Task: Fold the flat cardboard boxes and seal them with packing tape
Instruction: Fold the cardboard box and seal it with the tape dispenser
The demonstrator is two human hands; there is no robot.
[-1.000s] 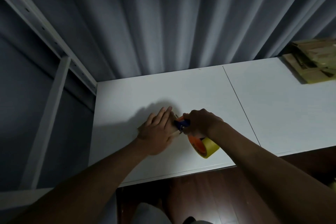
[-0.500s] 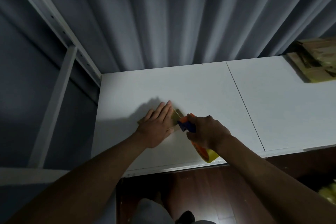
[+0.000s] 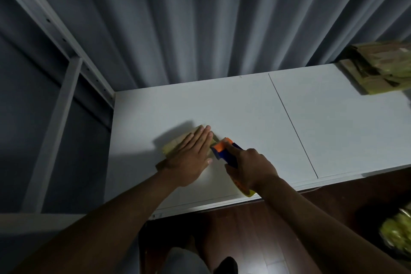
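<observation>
The left hand point(image 3: 190, 158) lies flat, fingers straight, on a small cardboard box point(image 3: 172, 146) mid-frame on the table point(image 3: 244, 107). The right hand point(image 3: 251, 168) has its grip tight around a tape dispenser point(image 3: 223, 149).

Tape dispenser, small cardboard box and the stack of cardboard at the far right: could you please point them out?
Tape dispenser point(image 3: 222, 148), head view, orange front end.
Small cardboard box point(image 3: 172, 145), head view, bare top left of the hand.
Stack of cardboard point(image 3: 382, 69), head view, top sheet.

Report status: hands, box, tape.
Left hand flat on small cardboard box. Right hand gripping tape dispenser at box edge. Nothing in the way.
</observation>
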